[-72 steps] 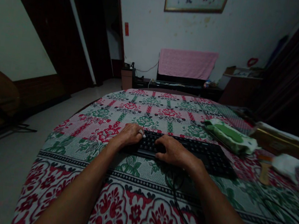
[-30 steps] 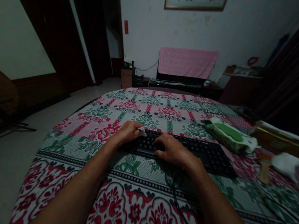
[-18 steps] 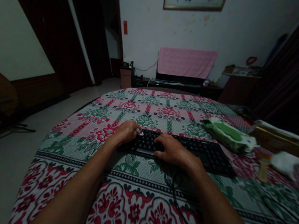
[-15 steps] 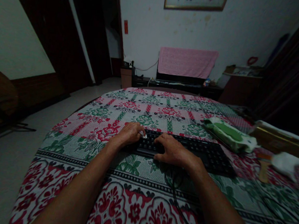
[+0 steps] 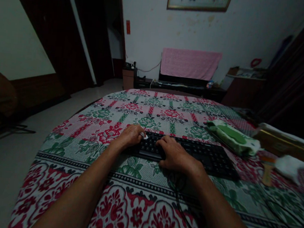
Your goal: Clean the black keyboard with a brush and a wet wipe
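Note:
A black keyboard [image 5: 214,160] lies on the flowered tablecloth in front of me. My left hand [image 5: 133,135] is at its left end, fingers pinched on a small white wipe [image 5: 145,136] that touches the keys. Most of the wipe is hidden by the fingers. Over the middle-left keys rests my right hand [image 5: 174,151], palm down, with the fingers bent and the thumb spread apart near the front edge. Nothing shows between those fingers. A dark cable [image 5: 179,198] runs from beneath the right wrist toward me.
To the right of the keyboard lies a green-and-white wipes packet [image 5: 232,137]. Beyond it are a wooden-handled brush [image 5: 267,172], a crumpled white tissue [image 5: 291,167] and a gold box [image 5: 280,141]. A pink cloth [image 5: 191,63] drapes a screen by the far wall.
My left hand has shifted slightly left with the wipe. The right thumb has slid a little toward me and right; the keyboard stays in place.

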The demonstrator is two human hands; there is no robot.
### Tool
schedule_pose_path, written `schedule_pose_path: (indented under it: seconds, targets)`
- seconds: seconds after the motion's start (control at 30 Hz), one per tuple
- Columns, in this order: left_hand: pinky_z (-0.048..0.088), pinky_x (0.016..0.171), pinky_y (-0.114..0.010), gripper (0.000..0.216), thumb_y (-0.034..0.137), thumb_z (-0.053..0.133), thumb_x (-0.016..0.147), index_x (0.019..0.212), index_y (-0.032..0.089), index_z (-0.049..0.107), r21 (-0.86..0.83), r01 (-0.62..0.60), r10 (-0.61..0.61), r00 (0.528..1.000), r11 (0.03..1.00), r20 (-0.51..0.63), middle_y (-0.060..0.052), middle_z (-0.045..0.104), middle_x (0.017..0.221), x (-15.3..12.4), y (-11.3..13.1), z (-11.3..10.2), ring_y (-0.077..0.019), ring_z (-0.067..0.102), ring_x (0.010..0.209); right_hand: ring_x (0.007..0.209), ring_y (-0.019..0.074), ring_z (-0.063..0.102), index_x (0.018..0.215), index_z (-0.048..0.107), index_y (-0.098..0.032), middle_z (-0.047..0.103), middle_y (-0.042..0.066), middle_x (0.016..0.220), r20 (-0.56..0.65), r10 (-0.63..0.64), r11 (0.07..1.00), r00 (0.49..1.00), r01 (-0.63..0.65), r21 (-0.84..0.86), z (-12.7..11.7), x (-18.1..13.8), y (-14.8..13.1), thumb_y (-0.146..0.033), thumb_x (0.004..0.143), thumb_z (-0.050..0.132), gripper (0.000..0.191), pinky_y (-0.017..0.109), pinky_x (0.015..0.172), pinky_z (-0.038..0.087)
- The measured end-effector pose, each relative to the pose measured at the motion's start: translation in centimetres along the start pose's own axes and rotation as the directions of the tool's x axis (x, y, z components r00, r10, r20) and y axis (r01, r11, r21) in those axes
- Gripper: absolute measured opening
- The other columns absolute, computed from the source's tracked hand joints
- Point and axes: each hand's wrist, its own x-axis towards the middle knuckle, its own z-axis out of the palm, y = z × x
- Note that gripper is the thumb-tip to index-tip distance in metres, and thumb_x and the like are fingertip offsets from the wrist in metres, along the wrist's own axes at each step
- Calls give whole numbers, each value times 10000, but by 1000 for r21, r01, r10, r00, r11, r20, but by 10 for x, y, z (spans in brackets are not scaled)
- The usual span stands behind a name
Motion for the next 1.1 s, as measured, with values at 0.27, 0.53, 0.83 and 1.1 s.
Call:
schedule_pose_path:
  seconds: [0.27, 0.53, 0.83, 1.1]
  targets:
    - [448, 869, -266, 329, 138, 472, 793, 980, 250, 719, -3, 3, -3, 1000, 1000, -29, -52, 670, 1006, 3, -5, 10, -183, 601, 960, 1121, 265, 428, 1188, 537, -200, 459, 110, 1234, 16, 41, 999, 999, -40, -22, -4, -2, -1, -139, 636, 642, 565, 399, 916, 397]
    - [451, 839, -290, 339, 147, 447, 826, 1026, 237, 706, 5, 55, -54, 996, 998, -71, -76, 636, 977, 7, -6, 15, -196, 589, 927, 1210, 278, 401, 1250, 532, -186, 442, 124, 1335, 0, 33, 999, 999, -33, -23, -1, 4, 4, -136, 669, 634, 592, 417, 966, 372]
    - [453, 811, -288, 358, 140, 421, 833, 1034, 239, 700, 42, 92, -89, 993, 995, -80, -80, 626, 961, 8, -10, 17, -200, 589, 917, 1262, 276, 392, 1268, 536, -198, 434, 109, 1393, -49, -20, 999, 999, 18, -36, 9, 10, 13, -141, 701, 599, 573, 436, 1007, 349]
    - [451, 844, -271, 366, 117, 450, 796, 1029, 233, 707, 20, 148, -143, 980, 989, -141, -73, 643, 959, 7, -10, 12, -191, 587, 928, 1279, 266, 387, 1240, 556, -193, 453, 108, 1389, -117, -17, 1000, 993, 17, -1, 15, 13, 21, -171, 736, 585, 506, 431, 1026, 342]
